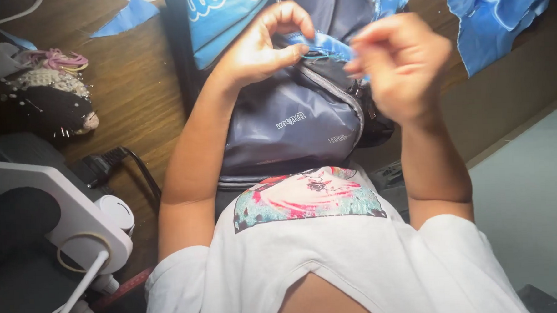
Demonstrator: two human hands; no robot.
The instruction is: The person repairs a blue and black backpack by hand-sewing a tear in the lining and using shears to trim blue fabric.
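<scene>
1. One strip of blue satin fabric (324, 45) is pinched at the top edge of a grey bag (289, 121), which is held against the person's front, above a white printed shirt (332, 248).
2. The strip is clamped by the left hand (264, 44), thumb and curled fingers closed on its left end.
3. The right hand (399, 63) is blurred; its fingers are bunched together at the strip's right end, but whether the cloth is actually gripped cannot be told.
4. Both hands are near each other, not touching.
5. More blue fabric (504, 15) is seen at the upper right, on the brown bench (135, 100).
6. A dark pincushion (47, 98) studded with pins is seen at left on the bench, well apart.
7. A white sewing machine (62, 210) is seen at lower left, a black cable (122, 160) just beside it.
</scene>
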